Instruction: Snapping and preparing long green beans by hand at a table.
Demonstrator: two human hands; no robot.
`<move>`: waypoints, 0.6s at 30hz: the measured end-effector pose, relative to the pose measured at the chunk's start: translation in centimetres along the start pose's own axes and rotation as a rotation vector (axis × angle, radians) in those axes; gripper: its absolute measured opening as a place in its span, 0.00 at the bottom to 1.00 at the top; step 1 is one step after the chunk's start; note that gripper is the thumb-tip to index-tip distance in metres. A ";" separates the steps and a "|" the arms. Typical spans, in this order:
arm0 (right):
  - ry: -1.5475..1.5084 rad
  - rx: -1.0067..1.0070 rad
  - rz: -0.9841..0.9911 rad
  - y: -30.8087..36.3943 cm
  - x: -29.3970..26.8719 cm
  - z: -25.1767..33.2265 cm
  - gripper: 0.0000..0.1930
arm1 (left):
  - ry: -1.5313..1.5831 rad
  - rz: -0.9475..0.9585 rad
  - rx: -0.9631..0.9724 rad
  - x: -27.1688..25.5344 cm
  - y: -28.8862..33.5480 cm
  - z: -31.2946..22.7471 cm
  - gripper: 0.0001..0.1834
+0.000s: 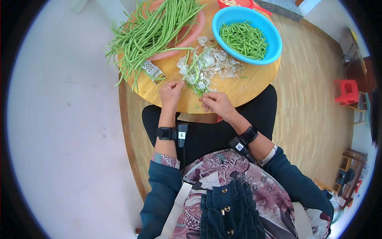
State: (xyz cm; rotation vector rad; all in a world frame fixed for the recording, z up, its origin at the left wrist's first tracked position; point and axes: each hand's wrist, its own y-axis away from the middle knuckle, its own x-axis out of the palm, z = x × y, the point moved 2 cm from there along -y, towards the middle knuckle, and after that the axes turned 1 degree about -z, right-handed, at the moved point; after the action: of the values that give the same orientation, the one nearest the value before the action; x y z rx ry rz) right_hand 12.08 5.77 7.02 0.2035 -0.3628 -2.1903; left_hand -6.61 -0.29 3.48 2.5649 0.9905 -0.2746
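Green beans (pixel 159 34) lie in a long heap on a pink basin (pixel 195 32), ends trailing past the left edge of the table (pixel 252 79); tugging one could drag others off. Short pieces (pixel 243 40) sit in a blue basin (pixel 274 36). Peelings (pixel 215 61) between might get mixed in if swept up together. The left hand (pixel 171 94) has its fingers curled nearly closed; the right hand's (pixel 219 105) are bent and loosely gathered. Whether either pinches anything, I can't tell.

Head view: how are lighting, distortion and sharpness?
Head view: bright, fairly even light; distortion bows the brown strip beside the wood-grain floor; corners go black; the long green beans and round blue basin look clear, but fine detail at the bare left hand and right hand is too small to judge.
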 end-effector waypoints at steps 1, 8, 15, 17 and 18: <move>-0.035 -0.005 -0.013 -0.3 -0.2 0.0 0.10 | -0.009 0.011 0.000 0.1 0.5 -1.0 0.08; -0.172 -0.008 -0.038 -0.3 1.0 0.1 0.11 | 1.043 0.386 -0.448 4.3 5.8 -2.0 0.10; -0.273 -0.086 -0.041 0.7 -0.5 -1.6 0.10 | 1.257 0.491 -0.504 6.4 7.1 -0.4 0.12; -0.287 -0.062 -0.034 1.5 -1.2 -1.1 0.09 | 1.239 0.541 -0.468 6.5 7.1 -1.2 0.12; -0.289 -0.060 -0.035 1.9 -1.6 -1.1 0.09 | 1.209 0.479 -0.451 6.4 7.0 -1.7 0.12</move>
State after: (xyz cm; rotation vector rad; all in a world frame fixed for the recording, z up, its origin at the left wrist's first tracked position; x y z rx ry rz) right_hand 14.74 5.78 6.62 -0.1431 -0.4548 -2.2656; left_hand 2.93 -0.48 4.90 2.2779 0.5584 1.5655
